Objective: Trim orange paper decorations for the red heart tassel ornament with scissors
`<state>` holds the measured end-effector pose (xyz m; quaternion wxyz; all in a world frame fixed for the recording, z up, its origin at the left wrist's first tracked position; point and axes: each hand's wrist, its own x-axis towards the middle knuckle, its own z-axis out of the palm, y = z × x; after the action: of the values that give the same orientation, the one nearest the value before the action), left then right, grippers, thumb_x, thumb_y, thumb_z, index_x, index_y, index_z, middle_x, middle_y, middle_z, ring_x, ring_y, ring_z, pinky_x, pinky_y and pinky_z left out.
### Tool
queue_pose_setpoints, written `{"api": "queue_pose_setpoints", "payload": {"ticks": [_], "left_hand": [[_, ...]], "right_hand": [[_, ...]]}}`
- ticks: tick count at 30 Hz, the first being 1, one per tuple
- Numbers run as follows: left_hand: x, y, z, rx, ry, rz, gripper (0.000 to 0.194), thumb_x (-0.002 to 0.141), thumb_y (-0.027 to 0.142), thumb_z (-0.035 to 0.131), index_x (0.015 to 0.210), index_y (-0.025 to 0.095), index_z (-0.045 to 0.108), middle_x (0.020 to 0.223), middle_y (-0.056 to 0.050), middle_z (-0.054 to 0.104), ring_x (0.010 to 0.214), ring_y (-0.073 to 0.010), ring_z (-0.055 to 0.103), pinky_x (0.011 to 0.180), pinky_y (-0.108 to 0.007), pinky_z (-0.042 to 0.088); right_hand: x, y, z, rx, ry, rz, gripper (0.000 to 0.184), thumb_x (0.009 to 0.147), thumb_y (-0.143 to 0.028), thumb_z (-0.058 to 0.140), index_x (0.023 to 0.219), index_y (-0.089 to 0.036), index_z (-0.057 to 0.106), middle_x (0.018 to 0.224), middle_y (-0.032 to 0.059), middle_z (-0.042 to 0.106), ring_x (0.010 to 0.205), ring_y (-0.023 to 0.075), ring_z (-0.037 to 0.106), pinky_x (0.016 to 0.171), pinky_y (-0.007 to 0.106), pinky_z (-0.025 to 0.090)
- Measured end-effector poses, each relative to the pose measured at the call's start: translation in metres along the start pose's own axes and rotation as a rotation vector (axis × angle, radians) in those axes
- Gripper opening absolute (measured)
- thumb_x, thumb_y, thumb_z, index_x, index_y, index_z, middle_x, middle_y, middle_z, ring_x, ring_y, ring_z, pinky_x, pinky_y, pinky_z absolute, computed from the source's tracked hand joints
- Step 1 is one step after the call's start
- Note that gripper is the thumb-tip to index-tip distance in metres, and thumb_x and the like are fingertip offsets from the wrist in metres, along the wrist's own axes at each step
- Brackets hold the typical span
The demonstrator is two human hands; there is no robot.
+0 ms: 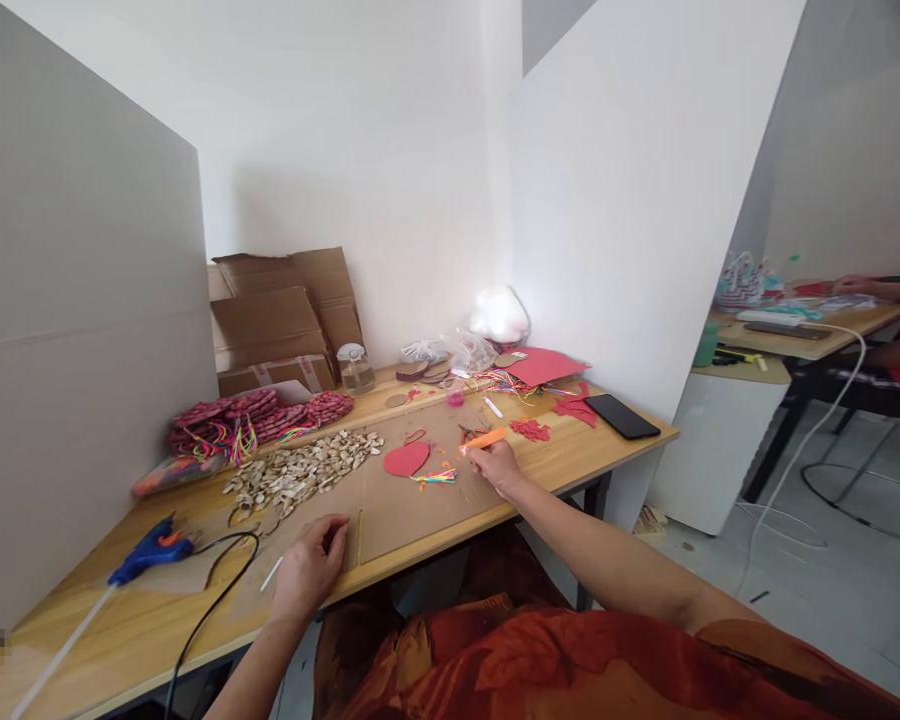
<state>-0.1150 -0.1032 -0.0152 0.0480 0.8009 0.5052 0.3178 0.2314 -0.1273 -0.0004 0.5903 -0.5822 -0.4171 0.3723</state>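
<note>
"Head cam, quick check pls: what's my right hand got?"

"Pinch is closed on a flat orange strip, w/ thumb and fingers on its near end. It's held just to the right of the flat, rounded red piece, our landmark."

"And my left hand?"

"Nearer me than the red piece and off to its left, fingers loosely curled, by a thin white stick. Can't tell if anything's in the grip, b/c the palm's hidden."

"What else is around the landmark?"

"Multicoloured thread tassel at its lower right edge, tan cardboard sheet under it. Pile of pale, dried-looking slices to its left; blue glue gun w/ an orange trigger farther left and nearer me. Red scraps to its right, past the strip; black phone farther right again. Orange-handled tool sits btwn the red piece and the scraps, partly hidden."

"Step in hand, your read?"

"I'd call it close handling of the strip, one-handed; left hand looks idle. Red piece is lying flat, w/ no hand on it."

"What would a move from here call for?"

"Light pinch, I'd guess, b/c the strip looks thin. Mind the orange-handled tool right beside it, and don't drag the tassel w/ my wrist."
</note>
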Motion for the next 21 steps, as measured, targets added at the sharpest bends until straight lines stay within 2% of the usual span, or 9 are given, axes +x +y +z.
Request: {"api": "queue_pose_setpoints", "payload": {"ticks": [6,21], "left_hand": [[0.002,-0.009,0.005,0.004,-0.006,0.004,0.029,0.086,0.043,0.048,0.097,0.023,0.065,0.098,-0.004,0.07,0.086,-0.0208,0.067,0.079,-0.031,0.051],[-0.001,0.002,0.001,0.015,0.04,0.021,0.026,0.086,0.039,0.048,0.093,0.022,0.067,0.094,-0.004,0.071,0.084,-0.0202,0.067,0.078,-0.03,0.051]], "right_hand": [[0.002,0.001,0.002,0.015,0.008,-0.007,0.027,0.091,-0.031,0.057,0.112,-0.014,0.059,0.106,0.007,0.062,0.086,0.0169,0.063,0.073,0.034,0.055],[0.001,0.003,-0.003,0.013,-0.007,0.011,0.028,0.091,-0.031,0.057,0.113,-0.014,0.059,0.109,0.0075,0.062,0.089,0.0177,0.063,0.075,0.035,0.055]]}}
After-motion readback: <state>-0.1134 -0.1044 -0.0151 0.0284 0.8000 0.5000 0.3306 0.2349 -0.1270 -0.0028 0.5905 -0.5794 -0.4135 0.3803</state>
